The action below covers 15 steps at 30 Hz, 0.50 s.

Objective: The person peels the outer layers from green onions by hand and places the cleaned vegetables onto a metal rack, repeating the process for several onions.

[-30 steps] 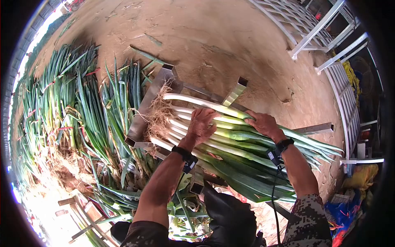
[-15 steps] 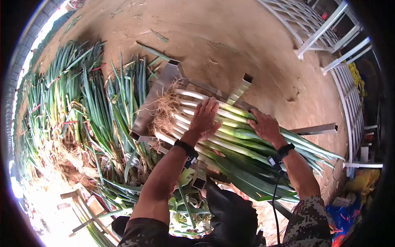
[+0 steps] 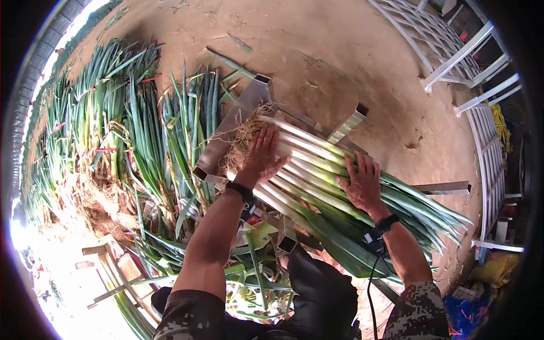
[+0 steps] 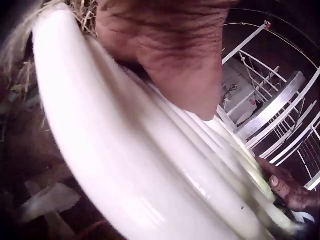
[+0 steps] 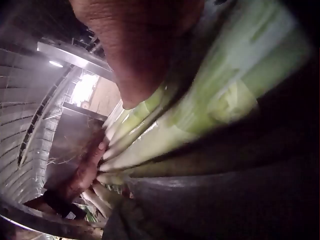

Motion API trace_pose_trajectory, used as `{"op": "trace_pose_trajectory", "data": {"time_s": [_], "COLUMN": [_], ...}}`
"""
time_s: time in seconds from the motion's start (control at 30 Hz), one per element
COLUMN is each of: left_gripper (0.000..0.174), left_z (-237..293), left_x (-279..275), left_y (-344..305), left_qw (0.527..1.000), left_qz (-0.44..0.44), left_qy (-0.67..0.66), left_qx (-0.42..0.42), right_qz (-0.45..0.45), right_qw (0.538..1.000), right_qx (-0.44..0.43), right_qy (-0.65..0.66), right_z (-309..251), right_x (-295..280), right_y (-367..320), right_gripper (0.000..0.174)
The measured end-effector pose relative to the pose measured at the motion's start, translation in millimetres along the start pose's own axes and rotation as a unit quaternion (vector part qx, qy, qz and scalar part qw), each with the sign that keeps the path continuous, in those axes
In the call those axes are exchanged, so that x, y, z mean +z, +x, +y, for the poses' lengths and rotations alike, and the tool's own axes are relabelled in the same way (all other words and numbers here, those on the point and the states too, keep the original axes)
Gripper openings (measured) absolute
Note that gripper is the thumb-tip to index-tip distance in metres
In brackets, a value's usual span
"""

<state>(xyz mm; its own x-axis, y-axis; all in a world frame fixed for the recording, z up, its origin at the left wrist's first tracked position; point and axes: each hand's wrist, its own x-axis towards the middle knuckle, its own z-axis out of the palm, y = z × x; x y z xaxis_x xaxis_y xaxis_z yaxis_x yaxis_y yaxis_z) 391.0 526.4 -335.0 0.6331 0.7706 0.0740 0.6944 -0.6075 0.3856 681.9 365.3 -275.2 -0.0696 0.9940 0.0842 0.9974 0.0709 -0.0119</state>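
Note:
A row of long green onions [image 3: 306,171] lies side by side across a metal stand, white stems to the left and green leaves to the right. Their tangled roots [image 3: 243,136] lie over the stand's steel end plate [image 3: 235,122]. My left hand [image 3: 260,158] rests with fingers extended on the white stems close to the roots. Farther along, my right hand [image 3: 362,184] lies spread over the stems where they turn green. In the left wrist view, thick white stems [image 4: 120,135] run beneath the hand. The right wrist view shows pale green stems [image 5: 150,145] below the thumb.
Tied bundles of green onions [image 3: 102,102] stand at the left. Square steel posts [image 3: 348,124] rise from the stand's far side, and another bar [image 3: 445,187] sticks out right. White metal racks [image 3: 481,141] stand at the right, near a blue bag [image 3: 467,311].
My left hand has slid left along the stems toward the roots, its fingers straightening. My right hand, earlier curled at the upper stem, now lies flatter and more spread over the row.

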Motion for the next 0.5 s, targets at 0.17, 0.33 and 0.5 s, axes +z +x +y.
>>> {"op": "trace_pose_trajectory", "data": {"time_s": [0.17,0.33,0.5], "left_gripper": [0.095,0.094,0.092], "left_z": [20.3,37.2,49.0], "left_x": [-4.1,-8.7,-8.2], "left_y": [-16.3,-50.3,-56.4], "left_qw": [0.999,0.997,0.996], "left_qz": [0.008,0.076,0.072], "left_qy": [0.034,0.028,0.041], "left_qx": [0.017,-0.01,-0.033], "right_qz": [-0.002,0.013,0.008], "right_qw": [1.0,0.999,1.0], "right_qx": [0.02,0.011,0.025], "right_qy": [0.002,-0.032,-0.016], "right_z": [-2.2,-3.8,-1.2], "right_x": [-0.5,4.1,6.4], "right_y": [0.7,3.2,1.1], "right_gripper": [0.068,0.068,0.069]}}
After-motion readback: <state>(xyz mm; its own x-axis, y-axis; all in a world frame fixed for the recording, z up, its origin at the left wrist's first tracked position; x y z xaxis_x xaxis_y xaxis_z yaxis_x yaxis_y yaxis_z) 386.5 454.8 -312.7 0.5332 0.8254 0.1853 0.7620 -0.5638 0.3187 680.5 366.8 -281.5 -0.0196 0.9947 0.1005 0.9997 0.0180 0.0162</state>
